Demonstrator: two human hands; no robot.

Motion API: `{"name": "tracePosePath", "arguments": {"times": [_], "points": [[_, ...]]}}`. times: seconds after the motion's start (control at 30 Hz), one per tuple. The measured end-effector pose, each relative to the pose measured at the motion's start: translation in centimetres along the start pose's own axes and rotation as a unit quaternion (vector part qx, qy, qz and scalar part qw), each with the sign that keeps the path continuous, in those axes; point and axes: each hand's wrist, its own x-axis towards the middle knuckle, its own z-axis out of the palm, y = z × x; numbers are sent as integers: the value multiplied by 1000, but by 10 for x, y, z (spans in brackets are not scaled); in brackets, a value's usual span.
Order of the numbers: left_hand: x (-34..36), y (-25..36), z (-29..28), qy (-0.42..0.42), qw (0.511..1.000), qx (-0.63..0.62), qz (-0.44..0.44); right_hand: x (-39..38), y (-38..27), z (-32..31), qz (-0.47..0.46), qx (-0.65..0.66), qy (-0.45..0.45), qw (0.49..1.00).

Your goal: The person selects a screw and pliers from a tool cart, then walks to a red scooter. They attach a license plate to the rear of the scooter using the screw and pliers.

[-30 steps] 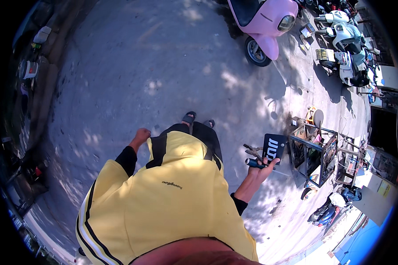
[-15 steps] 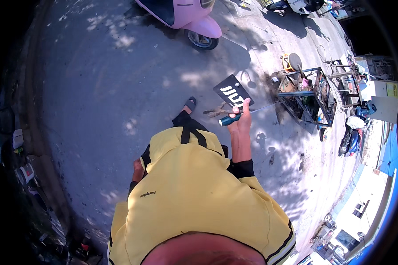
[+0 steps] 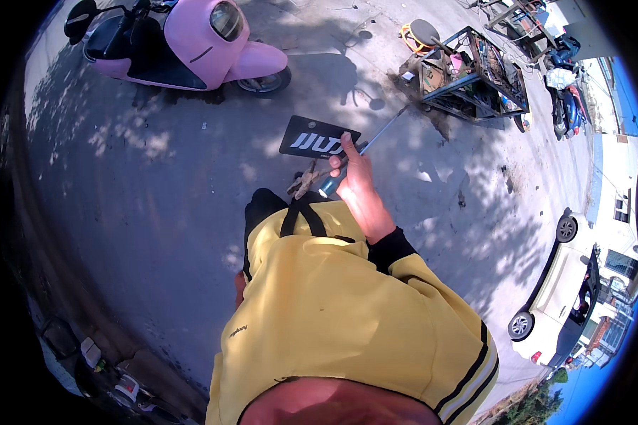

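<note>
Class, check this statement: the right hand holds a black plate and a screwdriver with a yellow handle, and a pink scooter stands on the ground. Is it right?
The handle of the screwdriver is dark teal, not yellow, as the head view shows. The right hand does hold it with the black plate, and the pink scooter stands on the ground.

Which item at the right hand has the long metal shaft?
The screwdriver with the dark teal handle, in the right hand. The black plate is flat and broad; the brown piece beside the handle shows no shaft.
</note>
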Motion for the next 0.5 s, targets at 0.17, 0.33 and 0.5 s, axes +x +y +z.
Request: {"name": "tracePosePath", "arguments": {"times": [0.17,0.33,0.5], "points": [[46,78,-47,-29,998,60,11,2,-6,-6,-49,74,55,994],[95,159,-104,-56,993,102,20,-4,-1,-14,-102,156,104,977],[125,230,-149,-77,986,130,68,-20,21,-11,-125,199,109,966]]}}
